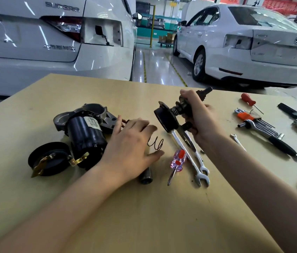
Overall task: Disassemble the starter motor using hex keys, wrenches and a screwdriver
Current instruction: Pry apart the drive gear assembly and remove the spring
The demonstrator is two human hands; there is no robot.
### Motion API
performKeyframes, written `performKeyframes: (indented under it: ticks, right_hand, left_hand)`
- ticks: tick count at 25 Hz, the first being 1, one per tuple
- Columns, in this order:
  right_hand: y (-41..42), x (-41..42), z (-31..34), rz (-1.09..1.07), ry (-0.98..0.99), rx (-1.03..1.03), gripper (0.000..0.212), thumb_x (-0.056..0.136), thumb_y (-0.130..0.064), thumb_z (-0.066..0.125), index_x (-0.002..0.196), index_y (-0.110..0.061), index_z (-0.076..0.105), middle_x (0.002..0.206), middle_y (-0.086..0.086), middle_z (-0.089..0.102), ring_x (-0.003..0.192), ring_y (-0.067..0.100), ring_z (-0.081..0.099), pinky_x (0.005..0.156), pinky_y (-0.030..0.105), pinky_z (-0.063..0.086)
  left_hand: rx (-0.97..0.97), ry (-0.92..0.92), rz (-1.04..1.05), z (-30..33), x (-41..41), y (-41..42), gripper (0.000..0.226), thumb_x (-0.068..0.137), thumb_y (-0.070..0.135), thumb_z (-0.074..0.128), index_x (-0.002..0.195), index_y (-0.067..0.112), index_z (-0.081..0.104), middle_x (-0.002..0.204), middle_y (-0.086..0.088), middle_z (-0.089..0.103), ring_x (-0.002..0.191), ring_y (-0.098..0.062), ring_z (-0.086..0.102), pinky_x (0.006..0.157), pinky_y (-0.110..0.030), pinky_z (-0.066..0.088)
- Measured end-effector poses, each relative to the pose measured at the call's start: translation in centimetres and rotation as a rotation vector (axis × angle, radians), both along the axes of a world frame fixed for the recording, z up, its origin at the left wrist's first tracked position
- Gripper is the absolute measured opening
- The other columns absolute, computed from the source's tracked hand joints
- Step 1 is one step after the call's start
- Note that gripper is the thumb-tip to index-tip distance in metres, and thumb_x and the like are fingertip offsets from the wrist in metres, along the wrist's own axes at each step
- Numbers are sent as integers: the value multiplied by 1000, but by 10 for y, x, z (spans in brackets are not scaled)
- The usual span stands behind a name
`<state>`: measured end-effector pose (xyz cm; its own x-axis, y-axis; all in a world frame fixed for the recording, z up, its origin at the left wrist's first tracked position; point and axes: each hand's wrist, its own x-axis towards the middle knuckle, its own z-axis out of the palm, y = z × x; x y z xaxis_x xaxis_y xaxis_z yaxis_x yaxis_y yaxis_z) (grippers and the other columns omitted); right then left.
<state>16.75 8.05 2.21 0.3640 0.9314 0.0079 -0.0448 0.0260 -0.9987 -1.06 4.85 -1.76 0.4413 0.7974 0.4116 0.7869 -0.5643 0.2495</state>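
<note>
In the head view, everything is placed from the motor body [86,136], the dark cylinder with its grey cast housing lying on the table [144,216]. Just right of it the left hand [131,145] is spread flat, fingers straight and apart, fingertips reaching toward the housing's far end; whether they touch it I cannot tell. Under the hand's right edge lies a loose spring [156,144], and a dark socket [146,176] sits below the hand. Further right and raised above the table, the right hand [198,118] is clamped around the shaft assembly [177,110], fingers curled on its stem. Its long axis runs from a black disc at lower left, facing the motor body, up to a tip at upper right. The next move likely turns on that: the disc end points back toward the left hand, the nearer one to steady or strip it. Below the assembly lie two wrenches [197,161] and a screwdriver [177,160]; far right, hex keys [259,123]. A black end cap [48,159] rests against the motor body's near-left side. No containers are visible.
</note>
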Motion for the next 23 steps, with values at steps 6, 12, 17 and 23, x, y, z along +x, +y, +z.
performKeyframes:
  ticks: [6, 12, 17, 23]
  right_hand:
    - [16, -3, 1, 15, 101, -163, 32, 69, -50, 66, 62, -20, 55, 58, -2, 52, 54, 16, 45, 55, 26, 42]
    - [19, -9, -12, 204, 242, -306, 35, 86, -43, 57, 64, -19, 45, 41, -6, 44, 26, 6, 22, 28, 12, 22]
    - [18, -14, -18, 193, 163, -374, 31, 82, -41, 68, 80, -16, 51, 62, 1, 48, 28, 5, 42, 35, 16, 43]
    - [11, -4, -16, 333, 87, -358, 35, 73, -38, 78, 89, -12, 62, 64, 5, 64, 44, 11, 60, 41, 18, 48]
  left_hand:
    - [-87, 157, 72, 9, 0, 5, 34, 83, 52, 56, 108, 30, 62, 129, 6, 42, 128, -14, 34, 116, -58, -5]
    - [-90, 114, 85, 11, -8, 1, 54, 77, 18, 53, 129, 26, 43, 120, 5, 42, 122, -15, 40, 114, -58, -7]
    - [-65, 101, 133, 8, -5, -2, 46, 78, 25, 44, 123, 16, 43, 124, 1, 45, 125, -16, 39, 118, -54, -4]
    - [-33, 135, 151, 2, -3, -3, 79, 81, 67, 27, 149, 32, 8, 143, -5, 34, 138, -23, 25, 115, -61, -3]
